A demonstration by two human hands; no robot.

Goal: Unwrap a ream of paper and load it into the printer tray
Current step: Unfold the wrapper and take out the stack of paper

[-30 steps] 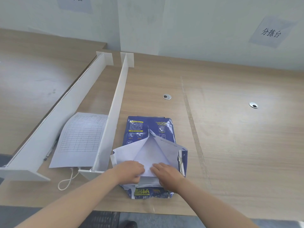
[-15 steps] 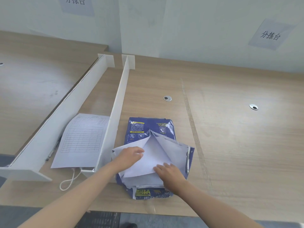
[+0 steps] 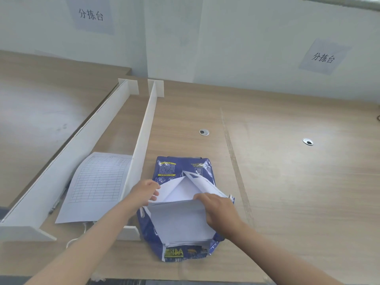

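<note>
A ream of paper in a dark blue wrapper (image 3: 176,167) lies on the wooden desk (image 3: 287,182) near its front edge. The wrapper's near end is torn apart, and white inner flaps and white sheets (image 3: 181,223) show. My left hand (image 3: 144,192) pinches the left white flap at the ream's left side. My right hand (image 3: 218,208) grips the right flap and the edge of the sheets. No printer or tray is in view.
Two long white divider boards (image 3: 141,145) run from the wall toward me, left of the ream. A printed table form (image 3: 98,182) lies between them, with a pen and a white cord by it. Two round cable grommets (image 3: 204,132) sit farther back.
My hands have moved apart from the middle of the near flap. The left one went up to the left flap, the right one to the right, and the wrapper has spread wider.
</note>
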